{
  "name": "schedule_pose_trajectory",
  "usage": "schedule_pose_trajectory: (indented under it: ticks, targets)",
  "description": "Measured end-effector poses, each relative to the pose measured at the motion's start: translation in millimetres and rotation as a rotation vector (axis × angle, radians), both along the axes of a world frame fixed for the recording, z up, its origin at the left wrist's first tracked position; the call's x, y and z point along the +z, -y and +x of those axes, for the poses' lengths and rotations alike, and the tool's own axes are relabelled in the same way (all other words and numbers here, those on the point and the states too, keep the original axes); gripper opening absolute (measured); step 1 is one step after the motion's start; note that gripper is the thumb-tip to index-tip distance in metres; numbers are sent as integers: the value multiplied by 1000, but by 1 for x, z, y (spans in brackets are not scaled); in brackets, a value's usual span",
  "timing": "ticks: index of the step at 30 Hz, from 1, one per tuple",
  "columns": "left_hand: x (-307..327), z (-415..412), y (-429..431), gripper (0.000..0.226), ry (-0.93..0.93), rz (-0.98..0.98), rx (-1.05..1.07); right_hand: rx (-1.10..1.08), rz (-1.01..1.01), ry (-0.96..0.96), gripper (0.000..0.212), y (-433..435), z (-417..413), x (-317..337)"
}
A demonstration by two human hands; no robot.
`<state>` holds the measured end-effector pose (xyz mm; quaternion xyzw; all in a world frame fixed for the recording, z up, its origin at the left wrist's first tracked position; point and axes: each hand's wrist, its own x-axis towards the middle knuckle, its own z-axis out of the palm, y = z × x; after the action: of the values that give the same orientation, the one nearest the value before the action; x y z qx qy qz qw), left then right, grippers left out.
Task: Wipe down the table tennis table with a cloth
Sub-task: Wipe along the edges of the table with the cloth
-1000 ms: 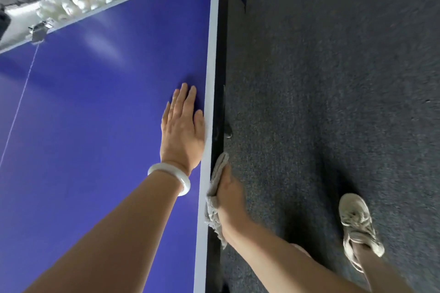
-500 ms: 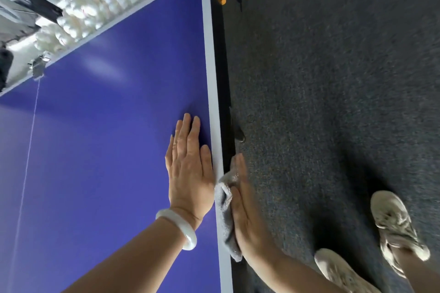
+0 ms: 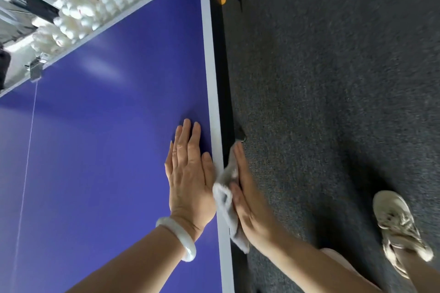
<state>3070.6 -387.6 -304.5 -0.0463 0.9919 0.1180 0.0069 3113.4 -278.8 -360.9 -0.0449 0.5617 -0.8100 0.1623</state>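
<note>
Your right hand (image 3: 247,202) presses the cloth (image 3: 226,200), fingers (image 3: 239,157) straight, against the black side of the desk (image 3: 226,102). Your left hand (image 3: 190,178) lies flat on top. The cloth looks soft and limp, so spread your palm across its middle.

One head-worn wide-angle view, facing forward and steeply down, close over the table tennis table (image 3: 107,162), floor (image 3: 333,102) at right.
</note>
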Motion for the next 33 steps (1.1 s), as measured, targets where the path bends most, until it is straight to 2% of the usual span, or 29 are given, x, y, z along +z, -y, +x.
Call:
schedule_pose_trajectory:
  ticks: [3,6,9,16,18,21,24,27,33]
  targets:
    - [1,-1,0,59,5,-6,-1,52,50,30,53,3,-17,-6]
    - [1,0,0,58,12,-30,-20,-32,110,49,51,5,-91,-3]
    - [1,-1,0,58,15,-33,-16,-114,65,80,52,7,-135,2]
    - [1,0,2,57,20,-51,-26,-50,76,46,55,6,-36,7]
    - [0,-1,3,57,26,-59,-23,-36,117,52,51,6,-50,7]
    - [-1,-1,2,55,22,-58,-17,-62,151,125,48,4,-116,14]
    - [-1,-1,0,56,26,-65,-15,-88,126,152,58,6,-162,19]
    - [0,-2,0,57,39,-64,0,-95,123,178,69,13,-155,15]
    - [9,-9,1,53,47,-55,-5,-43,250,172,72,14,-157,8]
